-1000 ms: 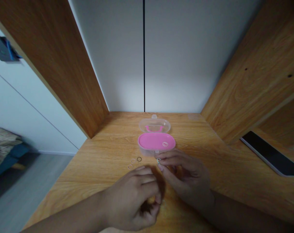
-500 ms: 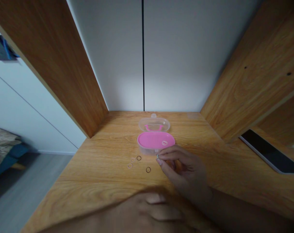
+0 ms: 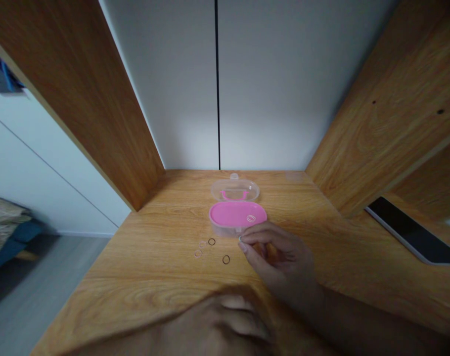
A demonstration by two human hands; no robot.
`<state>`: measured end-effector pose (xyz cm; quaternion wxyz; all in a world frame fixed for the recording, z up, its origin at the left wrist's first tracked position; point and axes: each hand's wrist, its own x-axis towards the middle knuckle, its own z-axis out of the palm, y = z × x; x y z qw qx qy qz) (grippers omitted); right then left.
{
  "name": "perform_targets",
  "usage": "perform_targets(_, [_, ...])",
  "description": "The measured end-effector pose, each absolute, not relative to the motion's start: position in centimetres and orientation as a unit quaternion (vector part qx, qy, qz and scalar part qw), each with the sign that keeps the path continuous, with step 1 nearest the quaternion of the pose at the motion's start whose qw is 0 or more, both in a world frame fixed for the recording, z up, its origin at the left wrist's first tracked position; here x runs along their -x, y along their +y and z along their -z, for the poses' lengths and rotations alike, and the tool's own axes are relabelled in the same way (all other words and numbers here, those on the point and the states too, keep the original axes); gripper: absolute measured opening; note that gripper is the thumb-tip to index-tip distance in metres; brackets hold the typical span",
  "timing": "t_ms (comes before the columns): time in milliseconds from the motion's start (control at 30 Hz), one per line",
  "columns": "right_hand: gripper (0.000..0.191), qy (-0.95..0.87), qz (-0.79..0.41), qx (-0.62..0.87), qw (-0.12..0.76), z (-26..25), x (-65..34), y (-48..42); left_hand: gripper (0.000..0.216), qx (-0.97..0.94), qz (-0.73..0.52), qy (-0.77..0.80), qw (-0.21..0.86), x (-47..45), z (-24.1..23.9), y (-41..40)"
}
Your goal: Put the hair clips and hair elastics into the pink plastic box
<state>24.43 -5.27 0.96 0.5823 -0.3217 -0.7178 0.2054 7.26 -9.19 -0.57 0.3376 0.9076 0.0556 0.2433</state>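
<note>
My right hand [image 3: 277,259] rests on the wooden desk [image 3: 143,257] just in front of a small open box with a pink inside [image 3: 237,215] and a clear lid [image 3: 235,188]. Its thumb and forefinger pinch a tiny pale ring at their tips. One small ring [image 3: 250,218] lies inside the box. A dark ring [image 3: 226,259] lies on the desk left of my right hand, and further left lie another dark ring [image 3: 211,242] and two pale rings [image 3: 198,253]. My left hand [image 3: 225,321] is low and close to the camera, blurred, its fingers curled.
Wooden side panels rise left [image 3: 99,113] and right [image 3: 381,109] of the desk, with a white wall behind. A dark flat tablet [image 3: 406,230] lies on a ledge at the right. Grey floor [image 3: 28,306] shows beyond the desk's left edge.
My left hand has pulled back towards the camera, uncovering a dark ring on the desk. My right hand has stayed by the box, still pinching.
</note>
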Motion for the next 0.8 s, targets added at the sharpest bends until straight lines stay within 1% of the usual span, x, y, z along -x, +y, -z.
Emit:
perform_targets(67, [0.019,-0.716,-0.201,0.324,0.585,-0.8,-24.5,-5.2,0.022,-0.869,-0.306,0.111,0.373,-6.6,-0.7,-9.3])
perform_targets(100, [0.020,-0.715,-0.197,0.326,0.587,-0.7,-24.6,-5.2,0.019,-0.834,-0.344,0.170,0.396,-6.4,-1.1,-9.3])
perform_targets(200, [0.022,-0.712,-0.190,0.330,0.590,-0.5,-24.8,-5.2,0.008,-0.667,-0.441,0.317,0.511,-6.1,-1.4,-9.0])
perform_targets(267, [0.023,-0.709,-0.192,0.337,0.589,-0.5,-24.9,-5.3,0.014,-0.554,-0.484,0.334,0.589,-6.2,-1.2,-8.5])
perform_targets(333, [0.024,-0.711,-0.189,0.349,0.580,-0.6,-24.9,-5.3,0.017,-0.492,-0.507,0.337,0.623,-6.2,-1.1,-7.9])
perform_targets(467, [0.025,-0.739,-0.161,0.325,0.568,-1.1,-25.0,-5.2,0.021,-0.468,-0.519,0.379,0.606,-6.1,-1.3,-7.3])
perform_targets(633, [0.027,-0.787,-0.179,0.243,0.538,-1.5,-24.9,-4.9,0.032,-0.456,-0.531,0.404,0.589,-6.1,-1.6,-7.1])
perform_targets(800, [0.032,-0.808,-0.164,0.240,0.513,-1.3,-24.9,-4.9,0.031,-0.461,-0.541,0.390,0.585,-6.4,-1.4,-7.1])
